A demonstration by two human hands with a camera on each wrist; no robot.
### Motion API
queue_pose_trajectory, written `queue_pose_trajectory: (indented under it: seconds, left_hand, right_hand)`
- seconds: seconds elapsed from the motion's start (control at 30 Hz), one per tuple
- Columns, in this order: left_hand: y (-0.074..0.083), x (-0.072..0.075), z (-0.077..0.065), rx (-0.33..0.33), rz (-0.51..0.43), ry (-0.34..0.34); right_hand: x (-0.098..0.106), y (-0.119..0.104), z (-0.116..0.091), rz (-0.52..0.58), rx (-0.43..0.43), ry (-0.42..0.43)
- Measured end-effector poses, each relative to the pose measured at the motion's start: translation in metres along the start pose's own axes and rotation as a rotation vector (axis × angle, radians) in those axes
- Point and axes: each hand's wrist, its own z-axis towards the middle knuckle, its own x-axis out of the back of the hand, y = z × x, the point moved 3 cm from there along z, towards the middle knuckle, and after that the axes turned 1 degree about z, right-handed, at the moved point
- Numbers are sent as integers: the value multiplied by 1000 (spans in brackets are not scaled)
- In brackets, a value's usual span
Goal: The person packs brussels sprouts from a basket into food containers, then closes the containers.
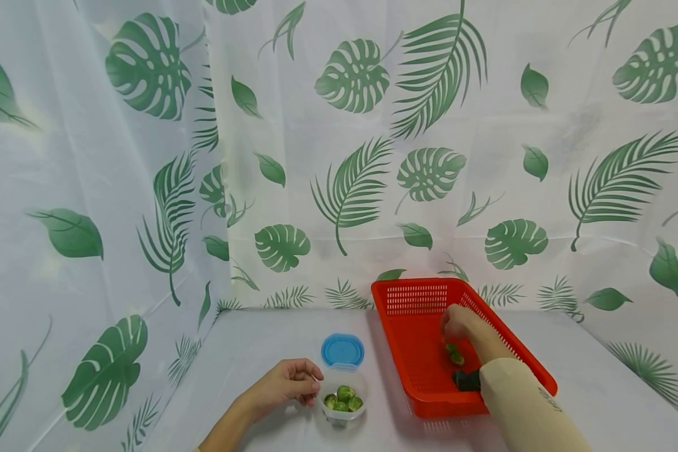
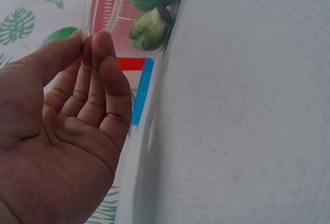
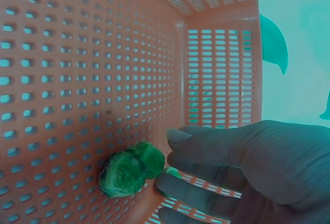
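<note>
My left hand [image 1: 296, 381] pinches the near-left rim of a clear plastic container [image 2: 119, 38] between thumb and fingertips. Several green Brussels sprouts [image 1: 344, 394] lie inside it; two of them [image 2: 150, 28] show through the wall in the left wrist view. My right hand [image 1: 464, 323] reaches down into a red perforated basket [image 1: 415, 326]. Its fingers are loosely bent, with nothing gripped between them. Brussels sprouts [image 3: 126, 171] lie on the basket floor just beside the fingertips, and a further bit of green is partly hidden behind the fingers.
A round blue lid [image 1: 343, 349] lies on the white table [image 1: 265, 333] behind the container. The basket's raised walls [image 3: 221, 74] surround my right hand. A leaf-patterned curtain [image 1: 361, 188] hangs behind the table and along its left side.
</note>
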Motion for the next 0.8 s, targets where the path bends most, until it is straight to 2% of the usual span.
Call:
queue_pose_trajectory:
  seconds: [0.37,0.57,0.8]
  left_hand:
    - [1,-1,0,-1,1,-2]
    - [1,-1,0,-4,5,0]
    - [1,-1,0,-2,4,0]
  right_hand:
    - [-2,2,-4,-6,27,-51]
    - [-2,5,-1,15,-18,-73]
    - [-3,5,-2,-20,44,-81]
